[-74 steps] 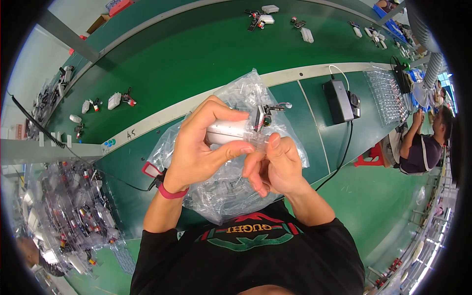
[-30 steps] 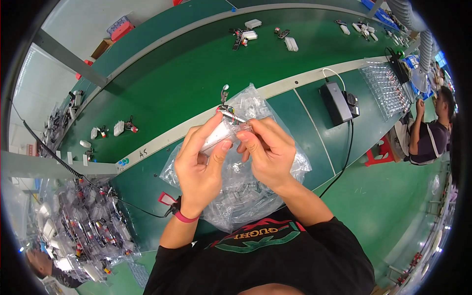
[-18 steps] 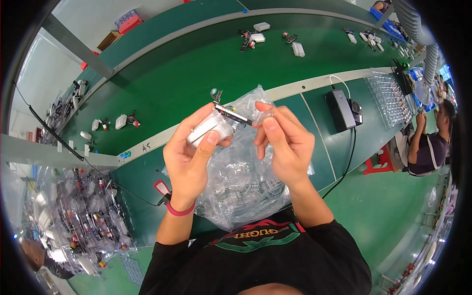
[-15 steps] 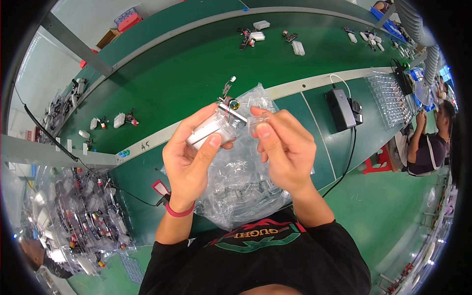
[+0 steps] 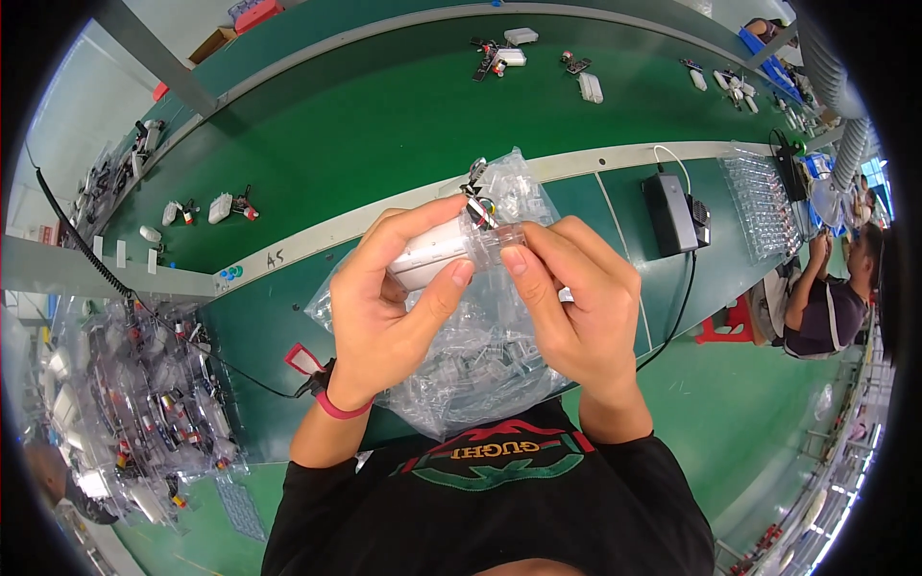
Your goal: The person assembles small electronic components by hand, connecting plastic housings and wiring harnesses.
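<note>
My left hand (image 5: 389,298) is closed round a white plastic housing (image 5: 428,255), its thumb along the near side. A small dark circuit board with wires (image 5: 480,209) sticks out past the housing's right end. Between the thumb and fingers of my right hand (image 5: 581,293) is a small clear plastic piece (image 5: 499,240), held against that end of the housing. Whether the two are joined I cannot tell. Under both hands lies a clear plastic bag (image 5: 471,374) with many small clear pieces in it. A red wrist strap (image 5: 343,407) with a coiled cord circles my left wrist.
On the green conveyor belt (image 5: 365,125) lie several white housings with boards (image 5: 511,58). A black power adapter (image 5: 669,213) and a clear blister tray (image 5: 764,202) stand to the right. Bagged parts (image 5: 144,403) are piled at left. A co-worker (image 5: 840,298) sits at far right.
The clear piece in my right hand has come up against the housing's end. My left hand has turned the housing and brought it a little to the right. The view has shifted slightly.
</note>
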Demonstrator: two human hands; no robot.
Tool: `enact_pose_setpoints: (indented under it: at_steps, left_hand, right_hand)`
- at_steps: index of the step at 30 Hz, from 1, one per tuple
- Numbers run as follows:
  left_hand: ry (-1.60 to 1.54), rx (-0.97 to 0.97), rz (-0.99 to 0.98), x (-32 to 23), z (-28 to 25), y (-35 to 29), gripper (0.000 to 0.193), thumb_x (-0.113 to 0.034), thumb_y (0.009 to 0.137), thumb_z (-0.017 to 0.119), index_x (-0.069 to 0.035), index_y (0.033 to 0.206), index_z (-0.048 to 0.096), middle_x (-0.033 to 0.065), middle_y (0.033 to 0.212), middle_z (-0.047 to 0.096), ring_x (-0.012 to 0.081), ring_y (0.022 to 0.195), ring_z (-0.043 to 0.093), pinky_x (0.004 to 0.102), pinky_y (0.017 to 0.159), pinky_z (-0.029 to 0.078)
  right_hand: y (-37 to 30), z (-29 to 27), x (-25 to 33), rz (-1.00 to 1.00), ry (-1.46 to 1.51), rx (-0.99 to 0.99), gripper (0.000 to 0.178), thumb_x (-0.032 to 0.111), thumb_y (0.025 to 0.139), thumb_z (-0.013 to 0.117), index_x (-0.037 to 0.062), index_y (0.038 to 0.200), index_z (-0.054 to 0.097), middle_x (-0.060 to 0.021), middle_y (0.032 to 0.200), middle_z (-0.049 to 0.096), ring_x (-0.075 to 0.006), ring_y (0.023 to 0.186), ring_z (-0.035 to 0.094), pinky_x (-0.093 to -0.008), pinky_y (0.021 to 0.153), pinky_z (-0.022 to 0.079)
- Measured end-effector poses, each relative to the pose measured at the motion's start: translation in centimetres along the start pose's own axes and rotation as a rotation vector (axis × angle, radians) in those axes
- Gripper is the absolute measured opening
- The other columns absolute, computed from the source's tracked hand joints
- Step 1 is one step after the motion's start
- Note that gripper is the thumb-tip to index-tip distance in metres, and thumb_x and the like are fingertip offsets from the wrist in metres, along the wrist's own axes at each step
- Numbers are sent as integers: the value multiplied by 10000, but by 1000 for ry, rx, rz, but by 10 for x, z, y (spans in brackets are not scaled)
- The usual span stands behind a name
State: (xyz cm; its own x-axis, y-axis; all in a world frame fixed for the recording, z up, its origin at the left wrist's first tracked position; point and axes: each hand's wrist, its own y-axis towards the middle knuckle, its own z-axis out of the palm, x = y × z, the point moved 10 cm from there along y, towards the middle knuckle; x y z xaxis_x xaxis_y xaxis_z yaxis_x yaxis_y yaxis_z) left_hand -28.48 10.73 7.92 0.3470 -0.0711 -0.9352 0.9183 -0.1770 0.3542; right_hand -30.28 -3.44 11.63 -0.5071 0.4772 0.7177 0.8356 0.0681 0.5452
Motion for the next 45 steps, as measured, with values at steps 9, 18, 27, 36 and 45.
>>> enact_pose_setpoints:
  at_steps: [9, 18, 27, 36, 45]
  left_hand:
    - [-203, -13, -130, 12, 6, -1, 389, -8, 823, 639, 14, 1195, 527, 70, 991, 594, 104, 823, 589, 223, 695, 481]
    - [-56, -92, -65, 8, 0, 1, 394, 7, 755, 708, 17, 1122, 563, 66, 982, 605, 103, 838, 587, 238, 714, 499]
    - [79, -7, 188, -14, -11, 2, 409, 53, 621, 730, 3, 1014, 633, 69, 896, 592, 131, 793, 582, 243, 695, 472]
    - [22, 184, 65, -11, 3, 1, 429, -97, 670, 783, -11, 1059, 623, 56, 916, 564, 139, 803, 531, 244, 693, 426]
    - [69, 244, -9, -2, 8, 0, 450, -140, 670, 784, -1, 1072, 637, 45, 870, 523, 121, 789, 495, 233, 702, 400]
  right_hand:
    - [-6, 6, -18, 107, 110, -28, 105, 63, 820, 640, -31, 859, 612, -84, 634, 517, -172, 471, 476, -279, 419, 357]
    - [-5, 10, -11, 66, 109, 4, 111, 68, 816, 646, -31, 856, 614, -84, 619, 493, -162, 476, 469, -277, 417, 342]
    - [-31, 40, -44, 690, 659, 286, 293, 244, 932, 533, -20, 911, 661, -30, 586, 571, -59, 417, 468, -205, 380, 341]
    - [-68, 75, -33, 921, 1409, 585, 486, 372, 955, 437, -72, 898, 626, -88, 508, 566, -121, 331, 493, -206, 278, 325]
    - [-72, 80, -42, 845, 1366, 610, 558, 407, 941, 409, -111, 877, 605, -139, 538, 575, -168, 359, 525, -248, 299, 397]
